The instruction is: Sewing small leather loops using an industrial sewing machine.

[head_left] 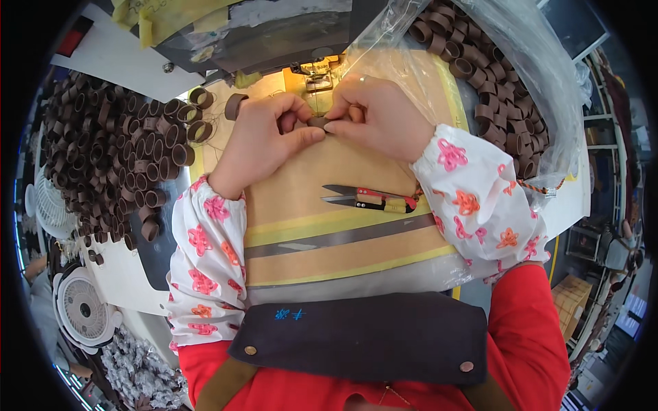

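Observation:
Both my hands meet just in front of the lit needle area of a sewing machine [319, 81]. Between my fingertips is a small brown loop [318, 122], mostly covered by the fingers. My left hand [271, 130] pinches its left side, thumb toward me. From the right, my right hand [380, 113] pinches the same loop with thumb and forefinger. Another brown loop [235, 107] lies beside my left knuckles. Thread snips [370, 198] with red and black handles rest on the tan work surface [295, 185], nearer to me than my hands.
A large heap of brown loops [110, 144] covers the left side. More brown loops [490, 89] sit in a clear plastic bag [558, 75] at the far right. The machine head [260, 34] overhangs the far side. Fine threads trail near the left heap. A white fan [82, 308] stands lower left.

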Motion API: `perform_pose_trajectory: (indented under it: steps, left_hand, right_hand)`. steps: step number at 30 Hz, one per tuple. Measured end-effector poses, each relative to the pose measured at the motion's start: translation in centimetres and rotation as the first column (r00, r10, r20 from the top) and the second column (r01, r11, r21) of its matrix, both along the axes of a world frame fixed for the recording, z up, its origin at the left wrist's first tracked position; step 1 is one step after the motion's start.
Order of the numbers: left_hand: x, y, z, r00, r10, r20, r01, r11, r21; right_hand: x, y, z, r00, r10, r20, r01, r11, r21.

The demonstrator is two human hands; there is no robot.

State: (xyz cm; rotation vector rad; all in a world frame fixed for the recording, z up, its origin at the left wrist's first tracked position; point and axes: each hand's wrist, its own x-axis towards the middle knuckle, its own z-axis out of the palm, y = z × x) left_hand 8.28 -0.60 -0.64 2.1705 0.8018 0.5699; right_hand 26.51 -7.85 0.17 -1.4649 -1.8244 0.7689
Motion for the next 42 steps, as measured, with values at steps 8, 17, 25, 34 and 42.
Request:
perform_pose_trajectory:
  steps: [8, 17, 25, 34, 42]
  left_hand:
    - [0.7, -0.5, -0.8, 0.989, -0.057, 0.135, 0.020, 0.966, 0.259]
    - [-0.2, 0.4, 0.0, 0.997, -0.062, -0.046, 0.071, 0.966, 0.250]
    - [-0.1, 0.2, 0.3, 0.987, 0.144, -0.066, -0.132, 0.979, 0.154]
    - [1.4, 0.7, -0.7, 0.960, 0.275, -0.047, -0.257, 0.938, 0.232]
    - [1.6, 0.9, -1.1, 0.950, 0.310, -0.030, -0.291, 0.919, 0.264]
  right_hand:
    - [-0.8, 1.1, -1.2, 0.956, -0.089, -0.278, 0.077, 0.996, -0.054]
    - [-2.3, -1.5, 0.4, 0.972, 0.223, 0.079, -0.235, 0.953, 0.194]
    - [0.3, 1.7, -0.5, 0.999, -0.023, -0.048, 0.025, 0.999, 0.035]
    - [0.6, 2.8, -2.0, 0.989, -0.150, 0.010, 0.138, 0.932, 0.335]
    - [0.3, 3.2, -1.8, 0.989, -0.147, 0.030, 0.135, 0.958, 0.251]
